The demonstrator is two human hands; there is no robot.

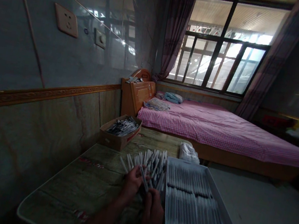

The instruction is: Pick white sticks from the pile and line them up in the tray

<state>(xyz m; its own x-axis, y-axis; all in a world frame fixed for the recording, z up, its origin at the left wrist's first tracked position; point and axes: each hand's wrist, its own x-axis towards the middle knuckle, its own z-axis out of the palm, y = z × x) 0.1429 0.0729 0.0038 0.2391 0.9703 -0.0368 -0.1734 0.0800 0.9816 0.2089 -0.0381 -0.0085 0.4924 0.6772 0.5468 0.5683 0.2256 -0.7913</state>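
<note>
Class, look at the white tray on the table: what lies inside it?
Rows of white pen-like sticks fill the white tray, covering its floor from view.

This is a bedroom in a home. A pink-checked bed [221, 129] with a honey-wood headboard [137, 96] stands below a curtained, metal-barred window [224, 44].

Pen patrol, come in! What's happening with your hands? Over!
Left hand holding white pens; right hand right beside them. Loose pile just ahead. Full white tray on the right.

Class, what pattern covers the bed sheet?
Pink-and-white checks on the sheet, best in the head view.
</note>
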